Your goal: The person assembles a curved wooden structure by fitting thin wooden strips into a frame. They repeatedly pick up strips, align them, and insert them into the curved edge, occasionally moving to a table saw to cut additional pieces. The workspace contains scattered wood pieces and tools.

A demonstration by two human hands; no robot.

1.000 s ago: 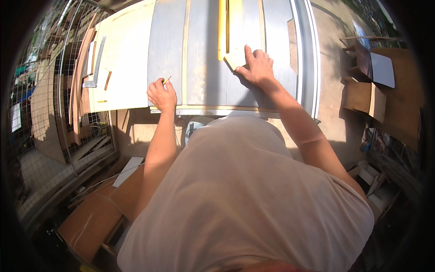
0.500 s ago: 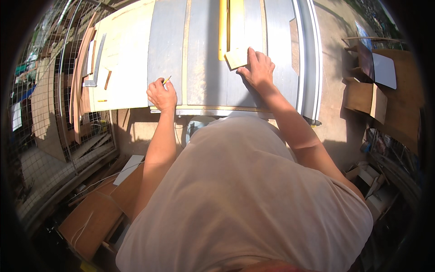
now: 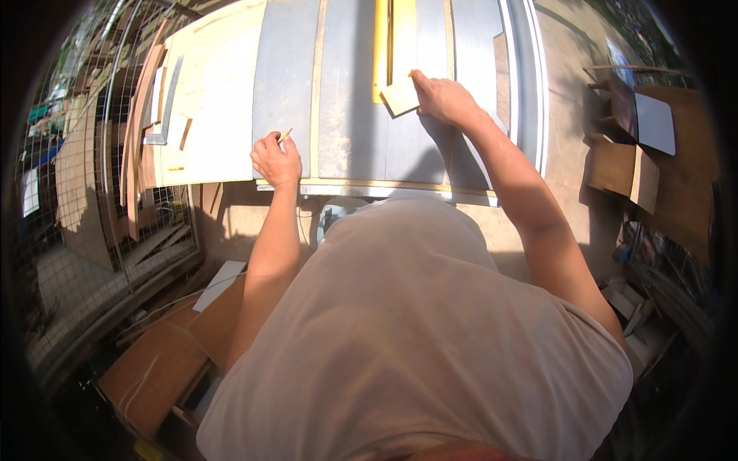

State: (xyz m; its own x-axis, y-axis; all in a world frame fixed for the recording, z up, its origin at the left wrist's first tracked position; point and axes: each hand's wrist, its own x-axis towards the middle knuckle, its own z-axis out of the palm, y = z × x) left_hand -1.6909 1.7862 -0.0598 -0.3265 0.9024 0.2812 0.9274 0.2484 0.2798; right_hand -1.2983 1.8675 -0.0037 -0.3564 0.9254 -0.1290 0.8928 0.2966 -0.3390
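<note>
My left hand [image 3: 277, 160] rests at the near edge of a grey machine table [image 3: 338, 154], its fingers closed around a short yellow pencil [image 3: 285, 135] that points up and right. My right hand [image 3: 444, 100] grips the right side of a small, pale wood block [image 3: 400, 97], thumb and fingers at its edge. That block lies tilted at the near end of a long yellow bar [image 3: 380, 54] running away from me. Shadow hides the underside of my right hand.
Left of the grey top is a bright, pale board [image 3: 215, 100]. On it lie a metal square [image 3: 171, 100], a thin wood strip [image 3: 186, 133] and a small orange-yellow piece [image 3: 176, 168]. Wire mesh [image 3: 84, 177] stands at the left. Brown boards [image 3: 157, 376] and boxes [image 3: 613, 167] flank me.
My right hand has turned, with its wrist and forearm swinging out to the right and the fingers now at the block's far right corner. The left hand and pencil stay put.
</note>
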